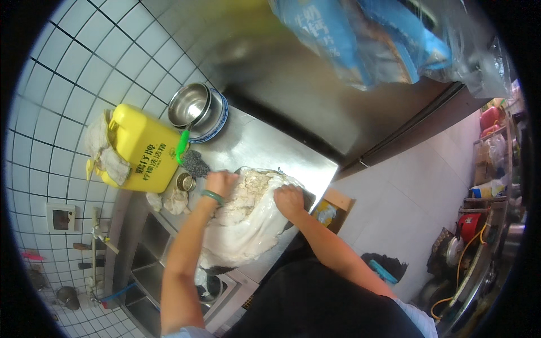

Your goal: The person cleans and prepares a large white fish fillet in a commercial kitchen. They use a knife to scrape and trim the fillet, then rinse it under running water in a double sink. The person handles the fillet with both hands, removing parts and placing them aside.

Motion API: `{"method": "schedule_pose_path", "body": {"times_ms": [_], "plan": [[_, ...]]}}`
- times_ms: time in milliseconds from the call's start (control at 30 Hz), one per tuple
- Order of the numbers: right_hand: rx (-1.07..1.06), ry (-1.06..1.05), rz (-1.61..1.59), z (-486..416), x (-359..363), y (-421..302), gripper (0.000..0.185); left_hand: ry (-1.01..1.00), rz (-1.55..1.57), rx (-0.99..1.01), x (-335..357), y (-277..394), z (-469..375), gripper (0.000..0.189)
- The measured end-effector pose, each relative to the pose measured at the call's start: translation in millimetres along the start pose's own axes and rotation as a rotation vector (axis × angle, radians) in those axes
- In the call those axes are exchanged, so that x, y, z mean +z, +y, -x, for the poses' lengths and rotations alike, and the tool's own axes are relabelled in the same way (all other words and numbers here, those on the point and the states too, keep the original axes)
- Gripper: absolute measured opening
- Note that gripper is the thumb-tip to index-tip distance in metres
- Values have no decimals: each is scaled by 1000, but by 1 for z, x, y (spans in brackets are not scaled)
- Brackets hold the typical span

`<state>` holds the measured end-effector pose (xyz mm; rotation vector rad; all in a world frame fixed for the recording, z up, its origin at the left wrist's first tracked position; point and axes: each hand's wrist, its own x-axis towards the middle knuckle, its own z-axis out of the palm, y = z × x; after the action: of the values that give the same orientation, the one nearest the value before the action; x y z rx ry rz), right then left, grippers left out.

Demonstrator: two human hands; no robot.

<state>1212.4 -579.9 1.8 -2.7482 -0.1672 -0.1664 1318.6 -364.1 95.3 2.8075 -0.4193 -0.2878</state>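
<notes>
A large, wet, whitish slab [249, 236], which looks like raw animal tissue, lies spread on the stainless-steel counter [270, 141]. Its upper middle is rough and yellowish, the rest smooth and glossy. Dark patches show along its right and lower edges. My right hand [289, 200] is curled into a fist on the slab's right side, gripping its edge. At the upper left border of the slab is my left hand [221, 183], blurred, with a green bangle on the wrist. Its fingers are bent, and whether they hold anything is hidden.
Left of the slab are a dark scouring pad [195, 164], a small metal cup [185, 181] and a crumpled pale cloth [176, 202]. Behind stand a yellow jug [141, 148] and stacked metal bowls [190, 105]. A sink [148, 253] is at lower left; blue bags [334, 38] hang overhead.
</notes>
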Motion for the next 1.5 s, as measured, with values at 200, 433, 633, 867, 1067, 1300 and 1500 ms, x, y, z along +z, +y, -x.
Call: {"method": "schedule_pose_path", "body": {"times_ms": [200, 433, 633, 867, 1067, 1300, 1500], "plan": [[-12, 69, -20, -1, 2, 1, 14, 123, -4, 24, 94, 75, 8, 34], [-54, 48, 88, -1, 4, 3, 12, 117, -131, 227, 105, 39, -3, 8], [-23, 24, 72, -1, 6, 3, 15, 117, -210, 333, 90, 19, -13, 10], [49, -63, -1, -3, -11, 1, 17, 152, -85, 65, 85, 19, -8, 11], [144, 33, -317, -31, -17, -27, 30, 315, 334, -119, 91, 29, 5, 20], [26, 29, -82, -35, 12, -29, 11, 437, 1500, -650, 116, 44, 13, 25], [23, 34, -9, -35, 15, -27, 6, 706, 2120, -727, 105, 6, 16, 17]]}}
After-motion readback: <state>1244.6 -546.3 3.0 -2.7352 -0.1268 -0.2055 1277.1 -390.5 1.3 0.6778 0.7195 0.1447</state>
